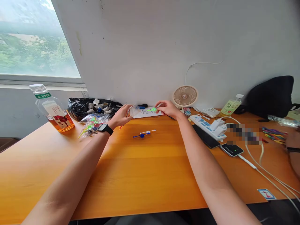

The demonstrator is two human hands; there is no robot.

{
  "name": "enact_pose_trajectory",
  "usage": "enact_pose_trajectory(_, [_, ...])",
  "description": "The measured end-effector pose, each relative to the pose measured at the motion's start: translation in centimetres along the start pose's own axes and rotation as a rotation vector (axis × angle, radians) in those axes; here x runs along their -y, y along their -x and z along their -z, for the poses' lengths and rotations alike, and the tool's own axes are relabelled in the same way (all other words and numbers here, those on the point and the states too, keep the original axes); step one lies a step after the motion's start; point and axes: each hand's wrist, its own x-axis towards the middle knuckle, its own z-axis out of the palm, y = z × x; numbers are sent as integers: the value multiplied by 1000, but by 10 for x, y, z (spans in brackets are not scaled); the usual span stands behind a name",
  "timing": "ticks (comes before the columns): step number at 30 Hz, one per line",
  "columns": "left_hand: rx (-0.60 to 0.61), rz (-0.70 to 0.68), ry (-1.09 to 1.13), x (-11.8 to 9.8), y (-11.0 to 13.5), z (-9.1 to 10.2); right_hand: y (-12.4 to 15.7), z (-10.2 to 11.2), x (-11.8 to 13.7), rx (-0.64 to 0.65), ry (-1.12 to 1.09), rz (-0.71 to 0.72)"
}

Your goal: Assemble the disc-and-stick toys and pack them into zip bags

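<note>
My left hand [121,117], with a black watch on its wrist, is closed at the edge of a clear plastic bag [135,111]. A bit of orange-red shows beneath this hand; its kind is hidden. My right hand [169,109] pinches a small bright green plastic piece [152,109] over a white sheet with dark writing [147,114]. Nearer to me on the wooden table [140,175] lie a blue plastic piece [142,136] and a white one [151,131], close together. Left of my left hand is a clear bag of colourful small parts [92,124].
At left stand a tea bottle [58,115] and a black plastic bag [77,107] with odds and ends. A round fan [185,96] is by the wall. To the right are a power strip [208,126], a black phone [206,136], cables, another bottle [232,106] and a black backpack [272,95].
</note>
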Motion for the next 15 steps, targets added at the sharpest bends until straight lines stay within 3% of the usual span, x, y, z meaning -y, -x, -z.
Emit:
enact_pose_trajectory(5, [-1, -12, 7, -4, -1, 1, -2, -4, 22, -182, -291, 66])
enact_pose_trajectory(11, [0, -15, 15, -9, -1, 3, 2, 2, 46, -278, -366, 102])
enact_pose_trajectory(15, [-4, -19, 18, -12, -2, 4, 12, 12, 62, -308, -380, 246])
